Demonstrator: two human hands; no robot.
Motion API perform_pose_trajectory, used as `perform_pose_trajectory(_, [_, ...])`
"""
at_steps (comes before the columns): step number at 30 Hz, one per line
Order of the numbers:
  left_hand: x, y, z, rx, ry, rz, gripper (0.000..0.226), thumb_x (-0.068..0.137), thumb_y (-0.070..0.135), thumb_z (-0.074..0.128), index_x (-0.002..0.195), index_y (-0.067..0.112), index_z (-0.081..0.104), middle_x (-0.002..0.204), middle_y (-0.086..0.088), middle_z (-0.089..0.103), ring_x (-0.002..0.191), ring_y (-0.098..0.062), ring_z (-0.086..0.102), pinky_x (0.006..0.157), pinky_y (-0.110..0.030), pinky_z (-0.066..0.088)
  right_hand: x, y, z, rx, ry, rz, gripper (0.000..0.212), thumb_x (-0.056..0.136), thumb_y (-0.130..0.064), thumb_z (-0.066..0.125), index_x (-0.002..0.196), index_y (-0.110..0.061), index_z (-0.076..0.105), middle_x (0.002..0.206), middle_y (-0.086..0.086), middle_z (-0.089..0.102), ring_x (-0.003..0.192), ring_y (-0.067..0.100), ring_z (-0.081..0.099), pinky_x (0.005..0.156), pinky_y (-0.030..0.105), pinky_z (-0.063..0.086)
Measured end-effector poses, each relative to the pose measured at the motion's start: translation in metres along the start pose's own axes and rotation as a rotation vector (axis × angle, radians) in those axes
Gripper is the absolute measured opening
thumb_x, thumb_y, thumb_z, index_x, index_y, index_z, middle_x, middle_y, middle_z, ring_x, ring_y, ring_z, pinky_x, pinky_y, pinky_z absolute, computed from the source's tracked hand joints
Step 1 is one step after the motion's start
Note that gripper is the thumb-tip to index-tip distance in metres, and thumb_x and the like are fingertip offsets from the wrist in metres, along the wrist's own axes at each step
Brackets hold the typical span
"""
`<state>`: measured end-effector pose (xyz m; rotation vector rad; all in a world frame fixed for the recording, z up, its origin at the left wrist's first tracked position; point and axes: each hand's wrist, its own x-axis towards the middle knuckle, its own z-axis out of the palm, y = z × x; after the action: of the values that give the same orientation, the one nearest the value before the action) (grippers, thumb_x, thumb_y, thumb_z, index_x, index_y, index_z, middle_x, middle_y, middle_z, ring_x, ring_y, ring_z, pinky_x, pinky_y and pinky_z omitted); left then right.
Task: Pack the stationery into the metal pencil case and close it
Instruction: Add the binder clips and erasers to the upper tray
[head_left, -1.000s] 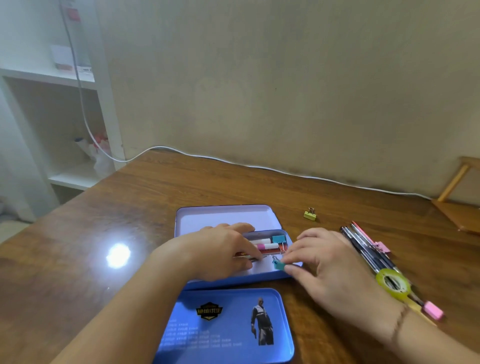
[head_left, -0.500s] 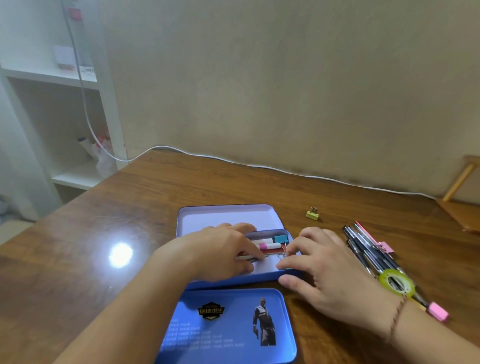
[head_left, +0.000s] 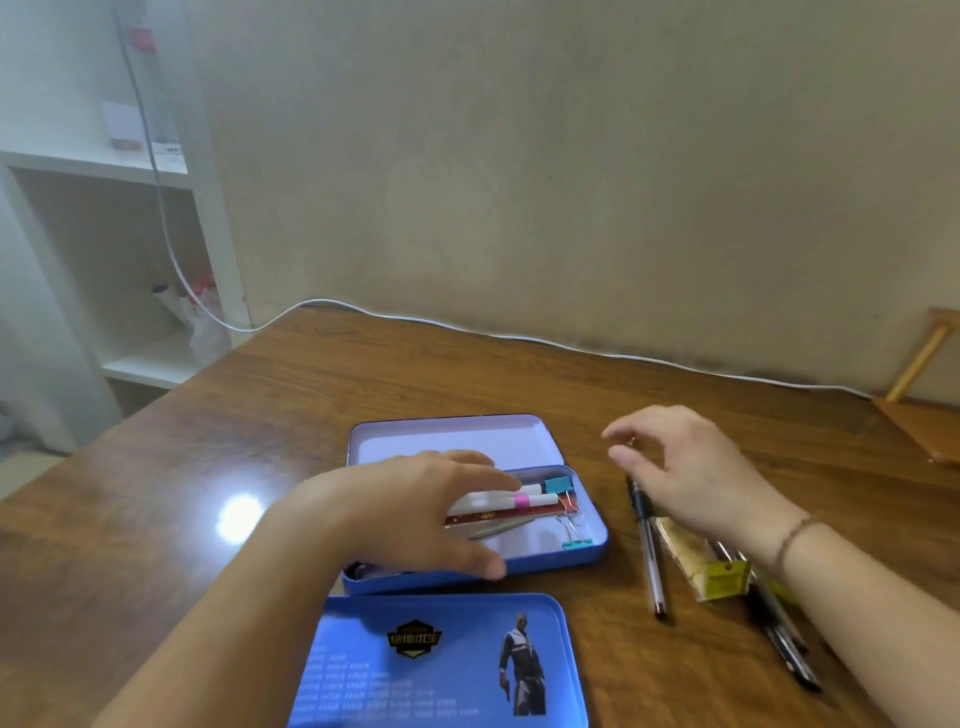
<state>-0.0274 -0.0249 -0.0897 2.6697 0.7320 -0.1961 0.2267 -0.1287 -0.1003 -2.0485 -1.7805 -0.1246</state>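
Observation:
The blue metal pencil case (head_left: 592, 552) lies open mid-table. Inside it are two white markers with a pink band (head_left: 524, 500), a teal binder clip (head_left: 557, 485), a red ruler (head_left: 519, 514), a thin metal piece and a small teal binder clip (head_left: 574, 535) in the front right corner. A lilac tray (head_left: 447, 439) leans behind it. The printed blue lid (head_left: 441, 660) lies in front. My left hand (head_left: 410, 514) rests flat across the case's left half, thumb on the front wall. My right hand (head_left: 685, 467) hovers to the right, fingers apart, holding nothing.
Right of the case lie a clear pen with a black grip (head_left: 647, 551), a yellowish packet (head_left: 698, 564) and several dark pens (head_left: 784, 642), partly under my right forearm. A white cable (head_left: 519, 338) runs along the wall. White shelves (head_left: 156, 171) stand at the left.
My right hand left the small teal binder clip in the case's front right corner and pulled away to the right, over the pens. My left hand stayed on the case.

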Motion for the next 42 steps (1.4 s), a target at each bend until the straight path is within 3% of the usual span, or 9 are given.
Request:
perform_pose_trajectory(6, [0.002,0.000,0.002,0.014,0.005,0.018,0.077,0.079,0.060,0.069,0.144,0.053,0.029,0.156,0.026,0.023,0.140,-0.008,0.032,0.112,-0.037,0.035,0.039,0.031,0.017,-0.302,-0.218,0.223,0.040,0.088,-0.056,0.051,0.125,-0.041,0.055,0.118,-0.010,0.063,0.118,0.017,0.046,0.097,0.041,0.043])
perform_pose_trajectory(12, [0.004,0.000,0.004,0.037,0.024,0.029,0.074,0.081,0.061,0.067,0.145,0.050,0.030,0.154,0.025,0.026,0.137,-0.008,0.036,0.110,-0.034,0.037,0.033,0.030,0.019,-0.298,-0.157,0.110,0.019,0.086,-0.051,0.057,0.101,-0.042,0.065,0.099,-0.011,0.060,0.110,0.014,0.048,0.095,0.037,0.037])
perform_pose_trajectory(16, [0.004,0.000,0.005,0.045,0.019,0.028,0.075,0.081,0.061,0.066,0.146,0.049,0.030,0.153,0.025,0.025,0.136,-0.008,0.037,0.109,-0.034,0.038,0.024,0.031,0.012,-0.232,-0.180,0.027,0.022,0.087,-0.038,0.062,0.108,-0.043,0.059,0.099,-0.016,0.064,0.102,0.009,0.055,0.092,0.033,0.045])
perform_pose_trajectory(18, [0.004,0.000,0.005,0.049,0.019,0.027,0.075,0.081,0.061,0.066,0.146,0.050,0.030,0.154,0.024,0.025,0.136,-0.009,0.037,0.109,-0.036,0.038,0.019,0.024,0.003,-0.165,-0.089,-0.030,0.024,0.088,-0.032,0.063,0.111,-0.037,0.061,0.101,-0.014,0.066,0.096,0.006,0.058,0.086,0.030,0.050])
perform_pose_trajectory(21, [0.005,0.000,0.005,0.057,0.020,0.026,0.076,0.081,0.061,0.065,0.146,0.049,0.029,0.156,0.023,0.024,0.138,-0.010,0.035,0.110,-0.037,0.037,0.007,0.004,-0.006,0.064,-0.005,-0.226,0.021,0.085,-0.019,0.069,0.104,-0.028,0.068,0.099,-0.012,0.069,0.092,0.005,0.060,0.082,0.028,0.053])
perform_pose_trajectory(25, [0.005,0.000,0.006,0.068,0.020,0.036,0.076,0.082,0.061,0.065,0.147,0.048,0.029,0.156,0.021,0.025,0.138,-0.011,0.036,0.111,-0.036,0.037,-0.011,-0.017,0.003,-0.002,-0.174,-0.564,0.016,0.085,-0.017,0.066,0.098,-0.025,0.072,0.098,-0.011,0.071,0.100,0.008,0.060,0.087,0.026,0.050])
perform_pose_trajectory(29, [0.005,0.001,0.005,0.068,0.016,0.037,0.075,0.082,0.061,0.065,0.146,0.048,0.029,0.154,0.022,0.026,0.137,-0.011,0.037,0.110,-0.037,0.038,-0.007,-0.019,0.010,-0.041,-0.235,-0.475,0.023,0.086,-0.016,0.066,0.104,-0.030,0.071,0.103,-0.011,0.068,0.107,0.010,0.053,0.088,0.034,0.049])
perform_pose_trajectory(38, [0.005,0.001,0.006,0.063,0.027,0.033,0.073,0.081,0.060,0.066,0.145,0.048,0.031,0.152,0.022,0.028,0.134,-0.010,0.039,0.107,-0.035,0.040,-0.010,-0.017,0.008,-0.179,-0.258,-0.502,0.030,0.085,-0.016,0.060,0.104,-0.037,0.069,0.111,-0.014,0.062,0.115,0.013,0.045,0.088,0.032,0.044])
perform_pose_trajectory(42, [0.001,0.003,0.003,0.050,-0.032,0.022,0.073,0.081,0.058,0.067,0.143,0.057,0.029,0.162,0.020,0.010,0.145,-0.014,0.025,0.115,-0.041,0.032,-0.013,-0.015,0.010,-0.168,-0.273,-0.486,0.031,0.086,-0.017,0.055,0.105,-0.038,0.067,0.114,-0.014,0.059,0.117,0.013,0.042,0.089,0.033,0.043])
